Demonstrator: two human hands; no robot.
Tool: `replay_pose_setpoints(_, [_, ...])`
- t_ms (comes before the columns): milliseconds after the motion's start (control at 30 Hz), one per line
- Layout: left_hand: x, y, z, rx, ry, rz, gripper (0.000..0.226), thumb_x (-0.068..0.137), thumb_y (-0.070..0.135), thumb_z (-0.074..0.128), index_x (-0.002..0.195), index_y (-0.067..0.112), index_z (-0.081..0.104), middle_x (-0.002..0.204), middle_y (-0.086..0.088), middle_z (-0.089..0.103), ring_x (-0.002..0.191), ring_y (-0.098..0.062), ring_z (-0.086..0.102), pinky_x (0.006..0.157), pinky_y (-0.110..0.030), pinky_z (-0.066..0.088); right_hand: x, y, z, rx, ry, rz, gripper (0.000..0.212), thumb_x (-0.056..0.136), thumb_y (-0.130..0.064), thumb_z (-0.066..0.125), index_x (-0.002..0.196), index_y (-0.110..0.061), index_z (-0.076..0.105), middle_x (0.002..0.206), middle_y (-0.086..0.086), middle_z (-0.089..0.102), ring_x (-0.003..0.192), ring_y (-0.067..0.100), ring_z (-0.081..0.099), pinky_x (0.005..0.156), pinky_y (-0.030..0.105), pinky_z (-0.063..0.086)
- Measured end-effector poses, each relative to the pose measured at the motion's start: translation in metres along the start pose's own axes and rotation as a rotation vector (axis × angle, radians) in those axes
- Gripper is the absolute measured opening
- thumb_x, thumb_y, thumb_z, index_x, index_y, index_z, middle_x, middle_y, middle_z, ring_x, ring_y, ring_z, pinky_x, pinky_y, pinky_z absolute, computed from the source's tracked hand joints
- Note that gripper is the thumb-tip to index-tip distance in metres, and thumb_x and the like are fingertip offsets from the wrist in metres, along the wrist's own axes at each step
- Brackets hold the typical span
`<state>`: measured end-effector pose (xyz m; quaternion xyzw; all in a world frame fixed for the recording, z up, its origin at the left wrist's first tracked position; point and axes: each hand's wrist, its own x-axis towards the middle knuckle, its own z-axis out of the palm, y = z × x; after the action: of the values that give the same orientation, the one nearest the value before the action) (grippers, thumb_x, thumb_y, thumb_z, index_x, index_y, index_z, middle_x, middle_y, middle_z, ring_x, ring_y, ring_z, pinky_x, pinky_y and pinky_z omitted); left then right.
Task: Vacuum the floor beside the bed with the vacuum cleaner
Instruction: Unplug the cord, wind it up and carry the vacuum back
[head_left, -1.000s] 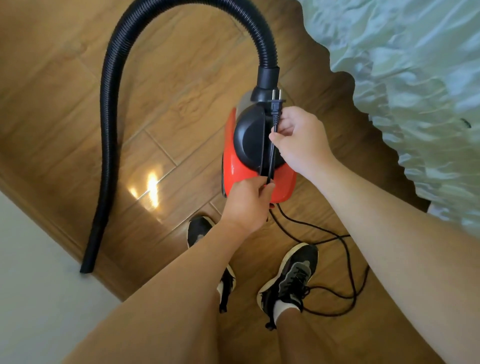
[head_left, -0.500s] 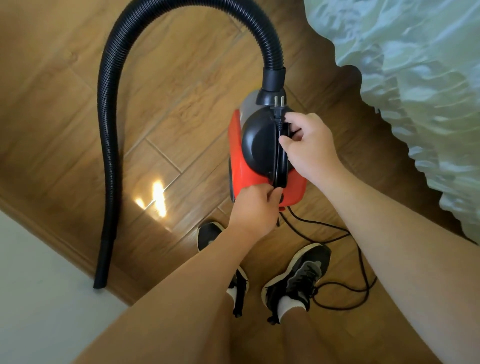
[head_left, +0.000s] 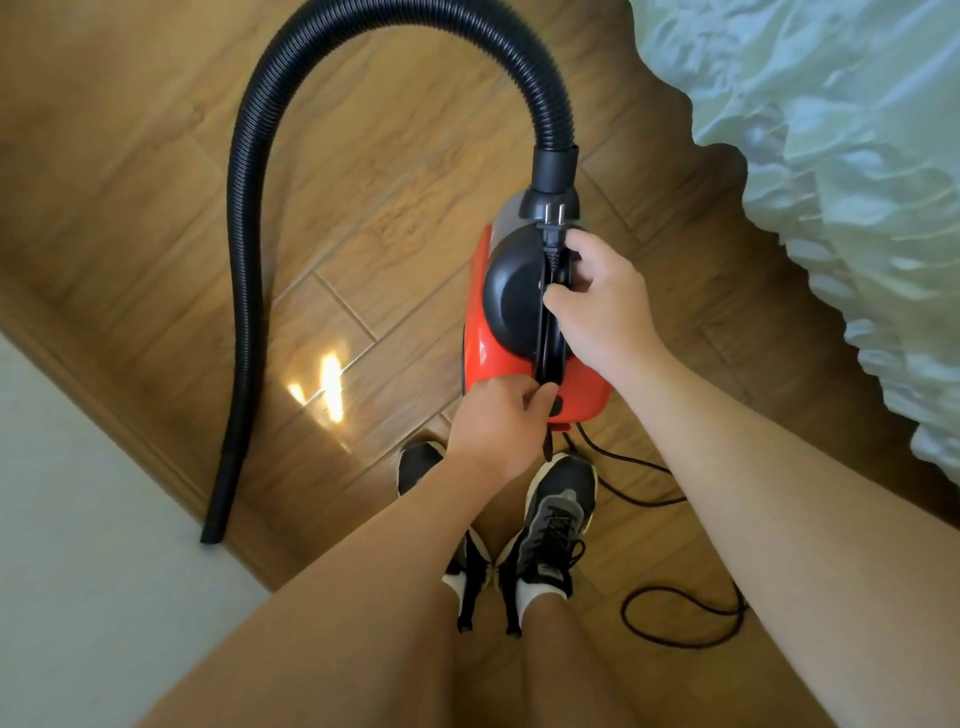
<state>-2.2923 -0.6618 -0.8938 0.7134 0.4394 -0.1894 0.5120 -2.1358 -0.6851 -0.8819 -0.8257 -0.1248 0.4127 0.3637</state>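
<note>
Wood floor (head_left: 363, 218), bed (head_left: 831, 156) with pale green cover at right. Black hose (head_left: 244, 260) arcs from red vacuum cleaner (head_left: 511, 291) down to floor at left. Vacuum cleaner held over floor near bed, above black shoes (head_left: 558, 519). Right hand (head_left: 602, 306) curled round cord (head_left: 625, 616) and top handle, just under plug (head_left: 553, 231). Left hand (head_left: 493, 431) pinches cord at rear end.

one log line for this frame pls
left hand pinches cord low | right hand grips cord against vacuum cleaner handle | plug unplugged | hose end at floor | vacuuming not started
</note>
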Motion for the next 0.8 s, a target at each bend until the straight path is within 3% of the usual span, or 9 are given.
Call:
replay_pose_setpoints(100, [-0.001, 0.003, 0.0, 0.009, -0.006, -0.047, 0.045, 0.101, 0.038, 0.053, 0.06, 0.019, 0.048, 0.05, 0.004, 0.042, 0.048, -0.012, 0.041, 0.05, -0.029, 0.03, -0.004, 0.0, 0.001, 0.086, -0.045, 0.049, 0.054, 0.096, -0.006, 0.057, 0.144, -0.031, 0.051, 0.119, 0.001, 0.07, 0.106, 0.02, 0.069, 0.094, 0.041, 0.057])
replay_pose_setpoints(200, [-0.002, 0.006, -0.001, 0.027, -0.011, -0.064, 0.042, 0.101, 0.039, 0.053, 0.067, 0.016, 0.057, 0.055, 0.001, 0.051, 0.055, -0.019, 0.052, 0.052, -0.029, 0.036, -0.008, 0.001, 0.002, 0.09, -0.04, 0.053, 0.055, 0.098, -0.007, 0.057, 0.144, -0.033, 0.046, 0.12, 0.002, 0.07, 0.105, 0.022, 0.071, 0.094, 0.046, 0.057])
replay_pose_setpoints(300, [0.0, 0.007, -0.002, 0.062, -0.01, -0.066, 0.042, 0.101, 0.04, 0.054, 0.063, 0.023, 0.054, 0.054, 0.003, 0.05, 0.051, -0.013, 0.048, 0.05, -0.029, 0.033, -0.007, 0.003, 0.002, 0.149, -0.018, 0.081, 0.041, 0.095, -0.005, 0.059, 0.124, -0.03, 0.044, 0.096, -0.004, 0.073, 0.079, 0.012, 0.075, 0.083, 0.045, 0.061])
replay_pose_setpoints(400, [0.002, 0.004, -0.003, 0.065, 0.013, -0.041, 0.047, 0.099, 0.038, 0.057, 0.056, 0.025, 0.045, 0.048, 0.006, 0.042, 0.046, -0.01, 0.04, 0.048, -0.028, 0.025, -0.005, 0.004, 0.004, 0.204, -0.005, 0.151, 0.027, 0.096, -0.006, 0.058, 0.112, -0.023, 0.047, 0.086, -0.002, 0.074, 0.075, 0.011, 0.074, 0.08, 0.041, 0.061])
replay_pose_setpoints(500, [0.003, -0.001, -0.004, 0.03, -0.018, -0.037, 0.045, 0.099, 0.04, 0.057, 0.059, 0.022, 0.051, 0.049, 0.005, 0.044, 0.046, -0.012, 0.04, 0.049, -0.03, 0.03, -0.006, 0.001, 0.012, 0.232, -0.037, 0.197, 0.013, 0.1, -0.008, 0.049, 0.108, -0.017, 0.055, 0.084, 0.0, 0.072, 0.072, 0.012, 0.074, 0.079, 0.041, 0.06])
replay_pose_setpoints(633, [0.006, -0.004, -0.01, 0.047, -0.061, 0.028, 0.043, 0.1, 0.04, 0.057, 0.064, 0.016, 0.057, 0.052, 0.002, 0.05, 0.048, -0.014, 0.041, 0.05, -0.032, 0.033, -0.008, -0.003, 0.02, 0.301, -0.036, 0.24, 0.017, 0.105, -0.008, 0.04, 0.1, -0.016, 0.054, 0.084, 0.004, 0.068, 0.071, 0.018, 0.069, 0.079, 0.041, 0.058])
replay_pose_setpoints(800, [0.012, -0.005, -0.017, 0.078, -0.135, 0.053, 0.046, 0.101, 0.043, 0.055, 0.065, 0.014, 0.059, 0.052, 0.001, 0.05, 0.05, -0.015, 0.045, 0.054, -0.037, 0.04, -0.007, -0.006, 0.018, 0.314, -0.055, 0.246, 0.02, 0.109, -0.015, 0.037, 0.101, -0.015, 0.055, 0.082, 0.005, 0.063, 0.072, 0.02, 0.062, 0.064, 0.024, 0.056])
